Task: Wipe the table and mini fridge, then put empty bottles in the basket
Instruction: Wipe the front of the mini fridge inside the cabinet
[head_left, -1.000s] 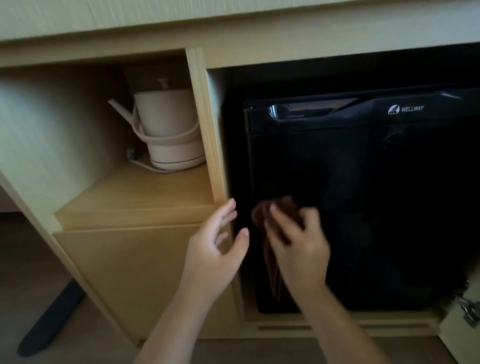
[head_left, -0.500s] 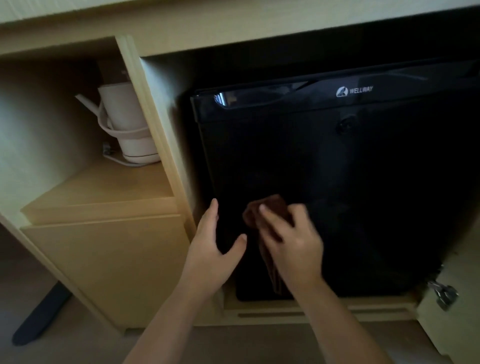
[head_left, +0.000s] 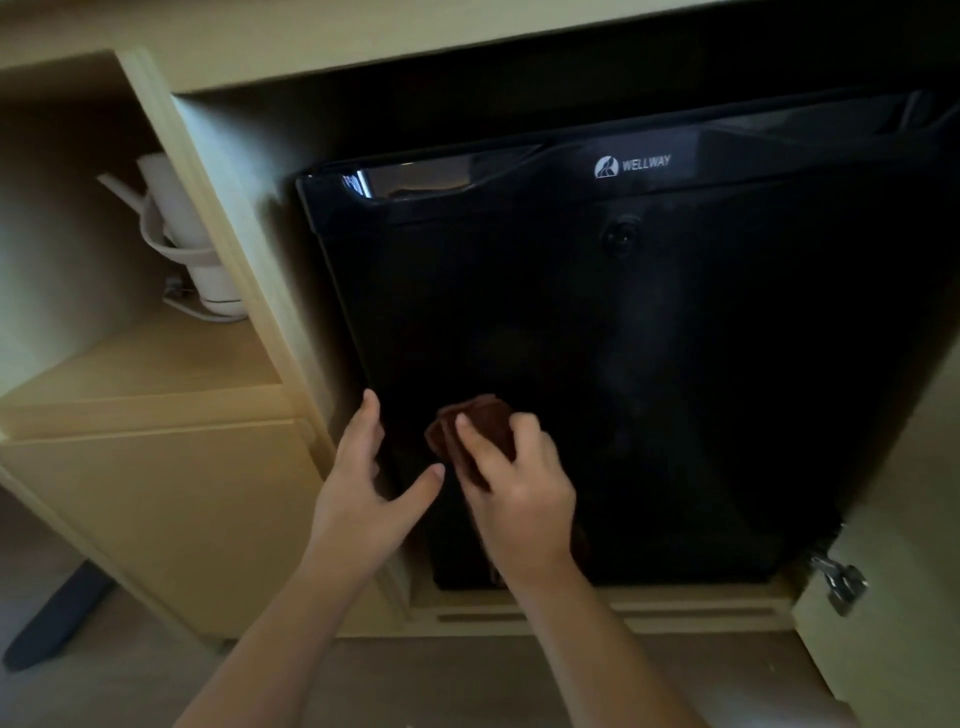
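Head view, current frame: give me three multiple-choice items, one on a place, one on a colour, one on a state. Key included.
1. Where does the white kettle stand?
A) on the floor
B) in the open shelf compartment left of the mini fridge
C) inside a basket

2. What colour is the cloth?
A) white
B) bright blue
C) dark brown

3. How is the left hand?
A) open, fingers straight
B) gripping the cloth
C) clenched in a fist

Key:
1 B: it stands on the wooden shelf, left of the black fridge.
2 C: brown folds show above the right hand, which holds the cloth against the fridge door.
3 A: its fingers are spread by the door's left edge and hold nothing.
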